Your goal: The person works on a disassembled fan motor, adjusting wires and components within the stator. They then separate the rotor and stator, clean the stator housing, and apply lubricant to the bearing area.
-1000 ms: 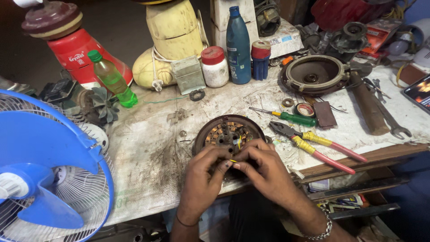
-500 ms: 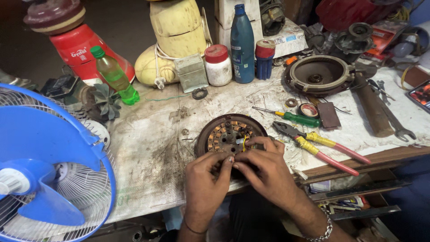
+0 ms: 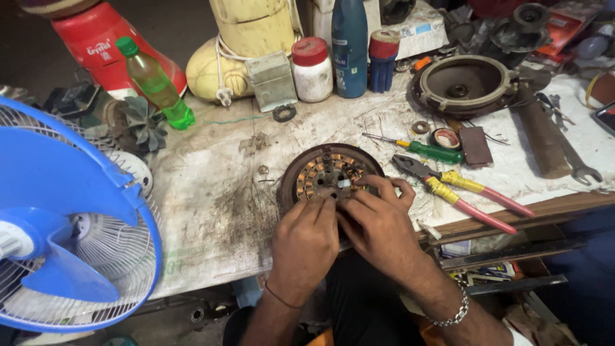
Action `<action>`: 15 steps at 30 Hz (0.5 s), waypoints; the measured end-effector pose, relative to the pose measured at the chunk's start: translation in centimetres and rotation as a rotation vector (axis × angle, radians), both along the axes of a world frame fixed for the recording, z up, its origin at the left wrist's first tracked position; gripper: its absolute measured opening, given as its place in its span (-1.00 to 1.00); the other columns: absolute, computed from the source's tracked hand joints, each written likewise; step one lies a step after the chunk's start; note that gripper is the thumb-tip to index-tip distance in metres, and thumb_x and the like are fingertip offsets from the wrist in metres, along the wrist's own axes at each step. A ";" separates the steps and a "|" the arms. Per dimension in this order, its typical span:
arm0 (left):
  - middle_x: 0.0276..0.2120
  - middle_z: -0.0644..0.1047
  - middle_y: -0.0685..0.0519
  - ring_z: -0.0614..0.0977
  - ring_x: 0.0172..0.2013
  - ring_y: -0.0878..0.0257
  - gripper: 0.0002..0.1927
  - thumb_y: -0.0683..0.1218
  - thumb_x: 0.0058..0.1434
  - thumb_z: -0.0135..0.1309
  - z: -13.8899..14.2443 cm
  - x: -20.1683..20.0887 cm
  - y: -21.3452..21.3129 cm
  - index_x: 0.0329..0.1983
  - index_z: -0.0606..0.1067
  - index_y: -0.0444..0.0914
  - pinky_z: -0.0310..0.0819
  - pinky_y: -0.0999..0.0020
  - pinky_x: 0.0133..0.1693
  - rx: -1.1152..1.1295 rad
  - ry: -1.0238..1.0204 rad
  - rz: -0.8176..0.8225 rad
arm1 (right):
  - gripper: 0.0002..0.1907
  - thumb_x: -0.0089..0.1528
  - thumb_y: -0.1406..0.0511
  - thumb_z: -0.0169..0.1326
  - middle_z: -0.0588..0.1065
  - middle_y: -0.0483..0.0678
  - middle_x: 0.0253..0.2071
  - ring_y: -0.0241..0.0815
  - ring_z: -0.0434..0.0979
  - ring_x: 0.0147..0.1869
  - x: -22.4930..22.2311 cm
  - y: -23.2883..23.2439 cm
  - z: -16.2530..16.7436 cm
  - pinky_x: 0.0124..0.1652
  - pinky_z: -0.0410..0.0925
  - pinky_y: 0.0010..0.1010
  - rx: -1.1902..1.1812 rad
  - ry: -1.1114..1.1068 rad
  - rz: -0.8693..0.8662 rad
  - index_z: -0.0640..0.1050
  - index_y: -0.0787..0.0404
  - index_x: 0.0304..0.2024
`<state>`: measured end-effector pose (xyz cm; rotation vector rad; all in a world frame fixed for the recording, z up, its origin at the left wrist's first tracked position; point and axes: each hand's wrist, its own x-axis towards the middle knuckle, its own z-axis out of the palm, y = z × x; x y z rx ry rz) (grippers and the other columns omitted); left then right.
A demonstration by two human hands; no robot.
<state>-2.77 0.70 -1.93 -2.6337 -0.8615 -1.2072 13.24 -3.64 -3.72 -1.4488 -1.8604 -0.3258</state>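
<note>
Both hands shifted nearer; motor stator [image 3: 328, 176] round, rusty rim, copper coils.

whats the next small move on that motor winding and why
Probably keep the left hand bracing the round motor stator while the right hand works at its near rim, since both hands' fingertips already meet there over the copper coils.

The round motor stator [image 3: 327, 176] lies on the workbench [image 3: 211, 211] near its front edge, both hands on its near side: left hand [image 3: 304, 247] beside right hand [image 3: 378, 227]. Pliers [image 3: 461, 192] lie just right of it, a screwdriver [image 3: 426, 150] behind them. A fan [image 3: 64, 218] stands at the left; bottles [image 3: 349, 48] stand behind.
</note>
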 end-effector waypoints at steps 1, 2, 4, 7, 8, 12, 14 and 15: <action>-0.18 0.63 -0.18 0.68 -0.18 0.03 -0.74 -0.26 0.12 0.11 -0.1 -0.2 0.1 -0.12 0.59 -0.46 0.61 0.25 -0.14 0.039 0.035 -0.011 | -0.74 0.05 0.28 0.32 0.56 -0.11 -0.17 0.00 0.42 0.25 0.1 0.1 0.0 0.20 0.01 0.14 -0.008 -0.011 -0.003 0.61 0.15 -0.21; -0.17 0.63 -0.18 0.67 -0.18 0.04 -0.73 -0.26 0.12 0.12 -0.1 -0.4 0.2 -0.11 0.59 -0.46 0.60 0.26 -0.15 0.054 0.061 -0.025 | -0.74 0.05 0.28 0.32 0.56 -0.10 -0.17 0.00 0.42 0.25 0.1 0.1 0.0 0.21 0.00 0.15 -0.014 -0.021 -0.007 0.60 0.16 -0.22; -0.14 0.63 -0.17 0.65 -0.19 0.07 -0.71 -0.25 0.11 0.13 -0.2 -0.8 0.7 -0.10 0.59 -0.46 0.59 0.28 -0.17 0.086 0.111 -0.057 | -0.75 0.05 0.29 0.31 0.55 -0.11 -0.17 0.00 0.42 0.26 0.2 0.2 -0.1 0.22 0.00 0.16 -0.025 -0.041 -0.003 0.60 0.16 -0.24; -0.15 0.64 -0.13 0.66 -0.16 0.06 -0.73 -0.25 0.12 0.14 -0.3 -1.4 1.4 -0.10 0.59 -0.44 0.59 0.26 -0.15 0.137 0.118 -0.089 | -0.78 0.09 0.29 0.30 0.56 -0.13 -0.16 -0.02 0.43 0.27 0.1 0.3 -0.2 0.25 -0.01 0.17 -0.015 -0.052 0.000 0.61 0.14 -0.21; -0.10 0.65 -0.11 0.67 -0.11 0.06 -0.74 -0.25 0.15 0.15 -0.3 -1.5 1.7 -0.08 0.59 -0.40 0.59 0.26 -0.09 0.040 0.082 -0.121 | -0.78 0.12 0.29 0.29 0.56 -0.15 -0.16 -0.02 0.43 0.27 0.1 0.3 -0.2 0.26 -0.02 0.18 -0.010 -0.054 0.002 0.62 0.14 -0.19; 0.10 0.55 -0.21 0.56 0.11 -0.10 -0.41 -0.06 0.03 0.34 0.2 -2.6 3.7 0.13 0.51 -0.37 0.43 0.11 0.11 -0.228 -0.010 -0.155 | -0.81 0.12 0.27 0.29 0.55 -0.13 -0.18 -0.03 0.43 0.26 0.3 0.1 0.0 0.28 -0.02 0.17 -0.004 0.001 -0.025 0.65 0.10 -0.21; 0.21 0.44 -0.30 0.45 0.22 -0.17 -0.10 0.05 -0.11 0.45 0.5 -2.8 4.7 0.28 0.39 -0.40 0.32 0.07 0.19 -0.336 -0.031 -0.169 | -0.82 0.14 0.26 0.29 0.55 -0.13 -0.19 -0.02 0.43 0.27 0.4 0.1 0.3 0.28 0.00 0.14 -0.007 0.012 -0.052 0.66 0.09 -0.20; 0.28 0.38 -0.30 0.40 0.28 -0.16 0.01 0.07 -0.15 0.46 0.6 -2.6 5.2 0.34 0.31 -0.41 0.28 0.08 0.24 -0.402 -0.045 -0.198 | -0.82 0.13 0.26 0.29 0.55 -0.13 -0.20 -0.01 0.43 0.26 0.4 0.1 0.5 0.28 0.00 0.14 -0.024 0.010 -0.068 0.66 0.08 -0.21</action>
